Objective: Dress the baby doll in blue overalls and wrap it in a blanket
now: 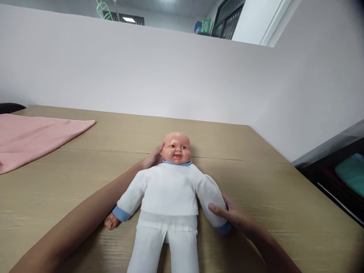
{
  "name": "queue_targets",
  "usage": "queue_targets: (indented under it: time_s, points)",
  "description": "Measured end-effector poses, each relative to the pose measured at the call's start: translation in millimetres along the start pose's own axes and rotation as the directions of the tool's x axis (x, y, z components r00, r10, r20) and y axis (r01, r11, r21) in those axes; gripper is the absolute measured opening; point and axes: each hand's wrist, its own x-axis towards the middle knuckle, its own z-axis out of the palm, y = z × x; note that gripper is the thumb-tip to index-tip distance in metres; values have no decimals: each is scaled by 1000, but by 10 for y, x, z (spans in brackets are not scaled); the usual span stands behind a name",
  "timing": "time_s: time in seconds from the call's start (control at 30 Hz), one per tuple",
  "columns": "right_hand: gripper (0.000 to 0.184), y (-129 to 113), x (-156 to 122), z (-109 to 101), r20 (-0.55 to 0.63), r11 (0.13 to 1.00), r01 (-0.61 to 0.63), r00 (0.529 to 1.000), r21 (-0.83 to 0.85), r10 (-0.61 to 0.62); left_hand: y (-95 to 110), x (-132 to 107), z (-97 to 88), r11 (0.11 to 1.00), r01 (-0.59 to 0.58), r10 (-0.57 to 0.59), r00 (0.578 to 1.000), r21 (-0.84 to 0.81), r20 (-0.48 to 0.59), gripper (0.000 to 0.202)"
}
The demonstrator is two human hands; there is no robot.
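Observation:
A baby doll (169, 189) in a white top and white trousers with blue cuffs and collar lies on its back on the wooden table (278, 197), head pointing away from me. My left hand (152, 157) cups the side of the doll's head, with most fingers hidden behind it. My right hand (231, 217) is wrapped round the doll's sleeve near the blue cuff, thumb on top.
A pink cloth (31, 138) lies spread at the table's far left. A white partition wall (170, 76) runs along the table's far and right sides. At the right edge, a dark shelf holds a teal item (351, 174).

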Motion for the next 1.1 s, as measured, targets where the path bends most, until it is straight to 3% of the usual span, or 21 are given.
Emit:
queue_targets:
  time_s: [0.2,0.37,0.47,0.6,0.83,0.93,1.1]
  points:
    - [64,74,22,27,-245,950,-13,967,-312,-67,147,216,-240,999,17,-13,996,46,-91,74]
    - [70,190,75,150,-416,952,-54,906,-300,-79,343,413,-220,995,52,-42,992,83,-122,70]
    - [66,225,101,189,-416,970,19,901,-244,-123,468,472,-187,991,63,-35,973,120,-228,71]
    - [47,205,134,172,-343,946,102,915,-308,-211,581,457,-230,978,71,0,940,196,-340,72]
    - [45,157,174,125,-306,929,99,927,-356,-215,525,437,-385,944,25,127,892,328,-434,63]
    - [46,146,159,134,-294,928,111,929,-357,-224,497,460,-432,934,26,148,880,356,-451,66]
    - [49,135,146,160,-283,901,154,916,-405,-283,520,469,-455,909,29,161,896,416,-415,64]
